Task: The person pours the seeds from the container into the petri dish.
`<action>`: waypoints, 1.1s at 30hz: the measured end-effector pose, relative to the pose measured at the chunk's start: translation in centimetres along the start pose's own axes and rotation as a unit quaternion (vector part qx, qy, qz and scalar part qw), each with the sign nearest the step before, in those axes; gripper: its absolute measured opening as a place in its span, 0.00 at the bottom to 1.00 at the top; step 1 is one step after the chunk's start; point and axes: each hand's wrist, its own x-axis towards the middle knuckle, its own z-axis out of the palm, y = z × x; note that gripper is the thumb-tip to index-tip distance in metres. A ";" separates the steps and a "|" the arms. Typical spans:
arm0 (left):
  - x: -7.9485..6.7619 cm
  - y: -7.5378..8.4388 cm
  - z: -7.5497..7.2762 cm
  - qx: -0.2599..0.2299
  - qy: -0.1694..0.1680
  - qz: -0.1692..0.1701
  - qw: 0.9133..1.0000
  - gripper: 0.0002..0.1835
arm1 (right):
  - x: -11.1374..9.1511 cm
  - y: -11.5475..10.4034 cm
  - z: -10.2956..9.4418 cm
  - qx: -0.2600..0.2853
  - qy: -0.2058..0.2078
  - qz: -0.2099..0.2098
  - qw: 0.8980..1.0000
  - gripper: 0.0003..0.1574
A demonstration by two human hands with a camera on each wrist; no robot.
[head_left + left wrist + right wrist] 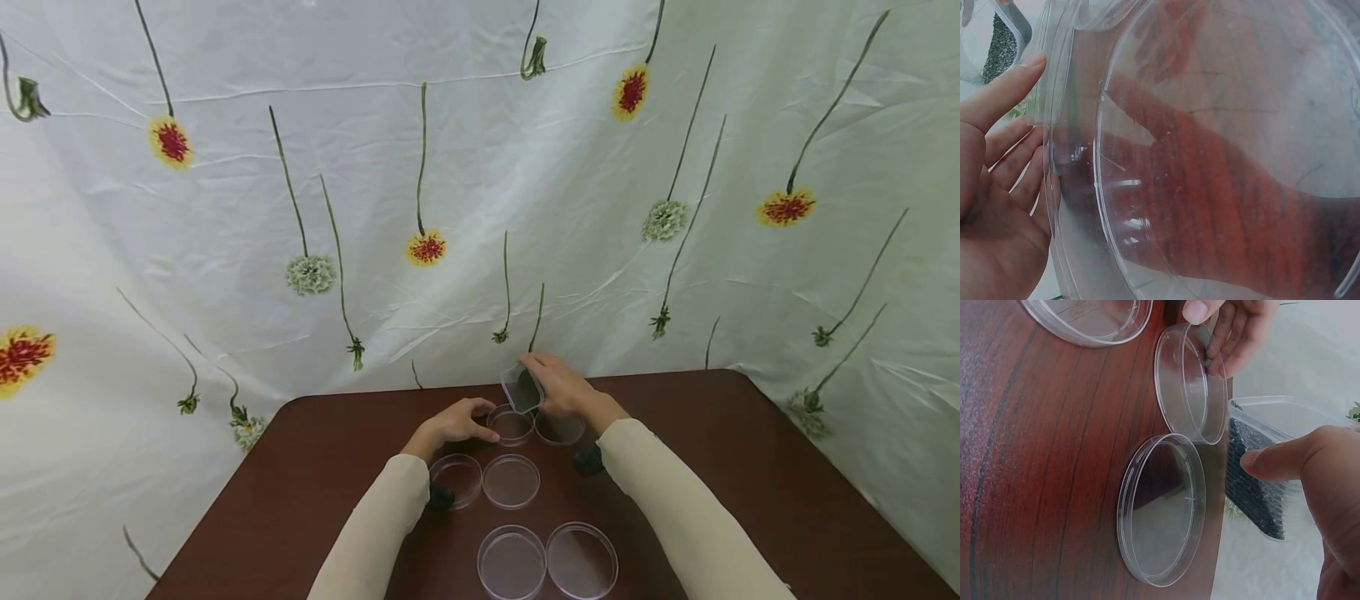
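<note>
My right hand (562,387) grips a small clear plastic box (513,390) with dark granular material (1250,481) inside. The box is tilted above a clear petri dish (512,428) near the table's back edge. Around the left side of this dish, my left hand (453,422) holds the rim, thumb in front and fingers behind. In the right wrist view, my left fingers (1238,337) show at that rim, while my right thumb (1272,459) lies across the box. A second petri dish (1163,512) stands to the right, beside the held one. Whether any grains are falling is too small to tell.
Two petri dishes, one at left (457,483) and one at centre (512,482), sit nearer to me. Another pair, left (512,562) and right (582,560), lies at the front. The dark red-brown table (330,483) ends at a flowered white cloth (480,183) behind.
</note>
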 end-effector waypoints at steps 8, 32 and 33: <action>0.2 0.1 0.3 0.005 0.000 0.004 1.000 0.35 | -0.2 -0.1 -0.1 -0.019 0.000 -0.007 1.000 0.56; 0.0 0.2 0.2 0.003 -0.003 0.003 1.000 0.36 | 0.3 -0.6 0.2 -0.054 -0.012 -0.034 0.998 0.55; 0.0 0.2 0.2 0.001 -0.002 0.001 1.000 0.36 | 0.3 -0.6 0.2 -0.056 -0.015 -0.033 0.998 0.55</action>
